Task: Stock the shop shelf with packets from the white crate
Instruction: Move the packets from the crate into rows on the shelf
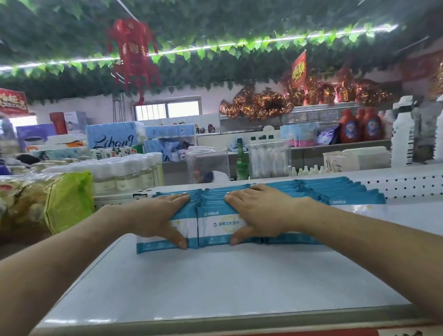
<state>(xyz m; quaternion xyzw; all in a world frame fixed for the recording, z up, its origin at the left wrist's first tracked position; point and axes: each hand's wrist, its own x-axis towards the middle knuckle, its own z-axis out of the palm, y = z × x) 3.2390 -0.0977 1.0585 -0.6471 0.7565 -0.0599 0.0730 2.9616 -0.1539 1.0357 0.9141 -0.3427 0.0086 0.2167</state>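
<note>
Now two hands lie spread flat on blue packets [220,224], mid-frame on the white shelf [225,275]: left hand [157,217] on one row, right hand [262,212] on the next, holding nothing.

Blue-and-white packets [217,225] stand on edge, pressed face to face in side-by-side rows running toward twelve o'clock on the pale shelf [226,281]. The nearest faces are white with blue bands. More rows stretch off toward two o'clock, slightly staggered.

Both outstretched, left hand [156,217], right hand [262,210], fingers [180,199] flat (thumbs angled downward)
</note>
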